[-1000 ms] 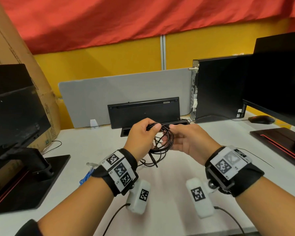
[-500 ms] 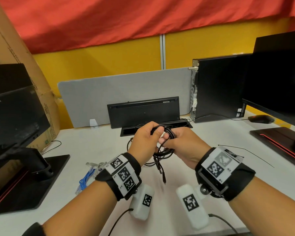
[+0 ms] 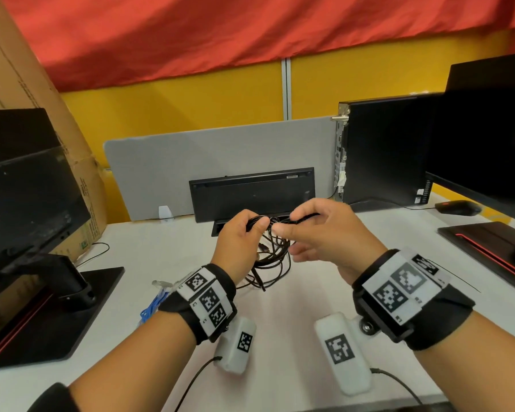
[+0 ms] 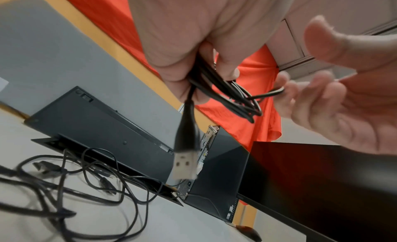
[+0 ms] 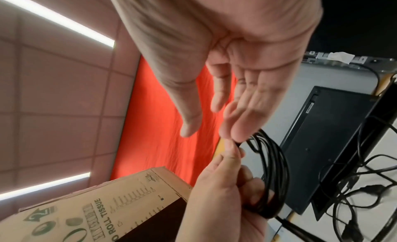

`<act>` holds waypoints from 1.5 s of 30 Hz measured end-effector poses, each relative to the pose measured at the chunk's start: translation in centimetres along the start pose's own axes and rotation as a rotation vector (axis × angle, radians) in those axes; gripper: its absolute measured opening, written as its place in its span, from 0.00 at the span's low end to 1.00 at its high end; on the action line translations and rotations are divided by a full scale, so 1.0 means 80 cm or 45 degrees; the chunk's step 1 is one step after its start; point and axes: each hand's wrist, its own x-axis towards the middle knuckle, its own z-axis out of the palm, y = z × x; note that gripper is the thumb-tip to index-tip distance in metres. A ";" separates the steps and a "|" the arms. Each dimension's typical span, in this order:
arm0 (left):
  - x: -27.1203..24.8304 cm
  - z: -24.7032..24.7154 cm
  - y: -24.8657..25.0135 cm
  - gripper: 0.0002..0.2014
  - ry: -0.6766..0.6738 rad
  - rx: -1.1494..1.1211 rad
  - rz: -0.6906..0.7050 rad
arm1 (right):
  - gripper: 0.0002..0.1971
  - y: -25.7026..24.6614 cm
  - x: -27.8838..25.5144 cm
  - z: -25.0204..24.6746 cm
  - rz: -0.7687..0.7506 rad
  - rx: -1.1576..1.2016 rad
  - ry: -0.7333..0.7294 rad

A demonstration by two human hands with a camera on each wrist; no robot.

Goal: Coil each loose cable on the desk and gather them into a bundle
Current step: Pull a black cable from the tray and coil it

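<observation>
Both hands are being held above the desk [image 3: 280, 337], just in front of a black keyboard [image 3: 252, 193] that is standing on edge against a grey divider [image 3: 220, 150]. The left hand [image 3: 235, 245] is curling its fingers round a black coil [image 4: 227, 91] of cable, several loops passing through the fist, while a USB plug [image 4: 185, 162] is hanging from the fist toward 6 o'clock. The right hand [image 3: 333, 236] is lying at 3 o'clock of the left, its fingers mostly extended and only loosely bent; its fingertips [image 5: 238, 133] are pinching one black strand at the coil's top, where the two hands are nearly touching. Below the hands, more loose cables [image 3: 268, 269] are lying tangled on the desk, trailing toward the keyboard. A blue cable [image 3: 152, 307] is lying at 9 o'clock of the left wrist. A monitor [image 3: 27, 197] is standing at the desk's 9 o'clock edge, a second monitor [image 3: 488, 138] at 3 o'clock, and a black PC [image 3: 384, 150] and mouse [image 3: 457, 207] at 2 o'clock. A cardboard box [image 3: 27, 69] is leaning behind the left monitor.
</observation>
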 end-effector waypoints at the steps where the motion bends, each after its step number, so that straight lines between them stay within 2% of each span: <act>1: 0.001 -0.001 0.000 0.08 0.017 0.022 0.015 | 0.17 -0.002 -0.002 0.000 -0.013 0.057 -0.056; 3: 0.003 -0.002 0.001 0.08 0.048 0.044 0.042 | 0.08 -0.001 -0.004 0.003 -0.030 0.131 -0.088; 6: 0.005 -0.003 0.003 0.08 0.081 0.082 0.064 | 0.06 0.004 -0.003 0.005 -0.124 0.109 0.059; 8: 0.004 -0.002 0.003 0.08 0.090 0.091 0.066 | 0.12 0.013 0.001 0.004 -0.314 -0.199 0.111; 10: 0.005 -0.002 0.003 0.08 0.100 0.108 0.070 | 0.15 0.019 0.003 0.002 -0.494 -0.696 0.084; 12: 0.006 -0.003 0.002 0.09 0.110 0.136 0.064 | 0.17 0.019 0.002 0.001 -0.568 -1.180 0.015; 14: 0.009 -0.004 -0.002 0.09 0.132 0.166 0.039 | 0.14 0.016 -0.002 0.001 -0.632 -1.564 0.040; 16: 0.013 -0.007 -0.008 0.09 0.162 0.211 0.006 | 0.14 0.015 -0.008 0.000 -0.708 -1.860 0.125; 18: 0.019 -0.012 -0.016 0.10 0.212 0.282 -0.021 | 0.12 0.011 -0.012 -0.004 -0.677 -1.926 0.195; 22: 0.026 -0.022 -0.025 0.09 0.270 0.318 -0.089 | 0.11 0.006 -0.014 -0.016 -0.651 -1.919 0.388; 25: 0.026 -0.021 -0.016 0.11 0.280 0.237 -0.099 | 0.13 0.014 -0.008 -0.019 -0.618 -1.907 0.405; 29: 0.019 -0.014 0.006 0.14 0.253 -0.412 -0.273 | 0.12 0.037 0.018 -0.021 -0.523 -1.747 0.291; 32: 0.008 -0.002 0.027 0.13 0.166 -0.826 -0.362 | 0.15 0.047 0.036 -0.015 -0.441 -1.265 0.127; 35: 0.003 0.007 0.037 0.12 0.102 -1.058 -0.434 | 0.13 0.050 0.047 -0.003 -0.377 -0.660 0.078; 39: -0.003 0.017 0.037 0.13 0.024 -1.074 -0.403 | 0.07 0.045 0.053 0.002 -0.404 -0.260 -0.016; 43: -0.003 0.022 0.035 0.15 0.008 -0.957 -0.350 | 0.05 0.039 0.046 0.002 -0.537 -0.245 -0.116; 45: -0.001 0.021 0.033 0.16 0.040 -0.923 -0.347 | 0.09 0.038 0.042 -0.001 -0.513 -0.237 -0.219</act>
